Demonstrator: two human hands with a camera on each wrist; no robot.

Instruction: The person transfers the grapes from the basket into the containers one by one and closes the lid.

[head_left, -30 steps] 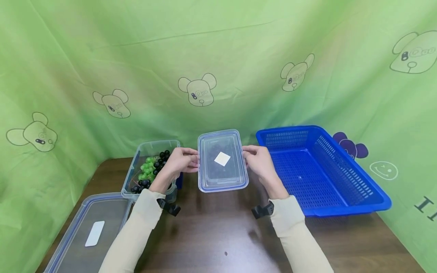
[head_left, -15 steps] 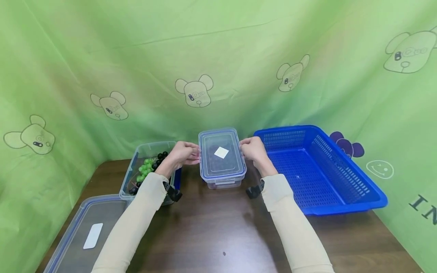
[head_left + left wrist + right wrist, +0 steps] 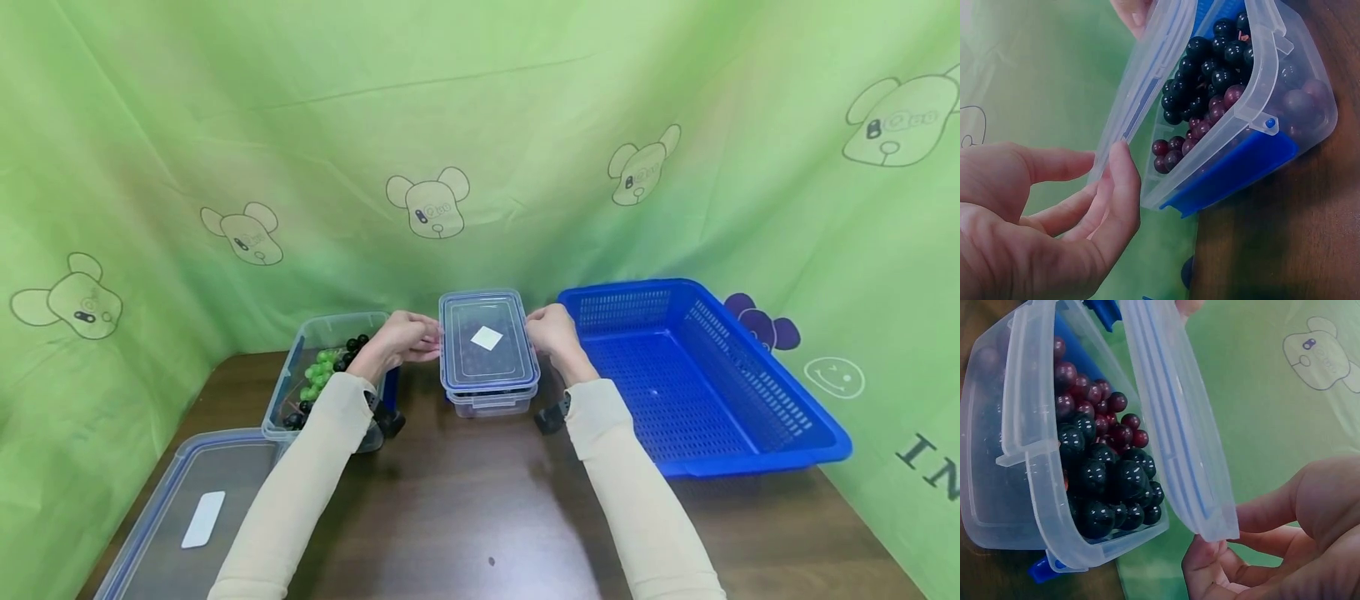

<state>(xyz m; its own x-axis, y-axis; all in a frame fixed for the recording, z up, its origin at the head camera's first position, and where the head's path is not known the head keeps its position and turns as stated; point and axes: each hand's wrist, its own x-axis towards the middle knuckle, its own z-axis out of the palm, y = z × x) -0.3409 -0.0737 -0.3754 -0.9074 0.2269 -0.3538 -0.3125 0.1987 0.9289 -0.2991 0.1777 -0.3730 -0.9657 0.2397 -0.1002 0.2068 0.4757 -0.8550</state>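
Observation:
A clear lid [image 3: 489, 368] with blue edging and a white label is pinched at its two long sides, by my left hand [image 3: 405, 337] and my right hand [image 3: 553, 332]. Directly below is a small clear food container [image 3: 491, 407]. The wrist views show a gap between lid and rim, wider towards the near end in each. Dark grapes [image 3: 1210, 69] and reddish grapes [image 3: 1094, 400] fill the container. Its blue side latch [image 3: 1235, 175] hangs down, unfastened. Thumb and fingertips of each hand grip the lid's edge from above and below.
A larger clear container [image 3: 315, 329] with green and black grapes stands left, partly behind my left forearm. Its large lid-like panel [image 3: 232, 467] lies at the table's left front. A blue perforated basket [image 3: 697, 400] stands right. A green curtain [image 3: 525, 125] hangs behind the table.
The lid was raised and tipped towards me; it has come down and flattened over the small container, whose front wall now shows beneath. Both hands moved forward with it and keep their grip.

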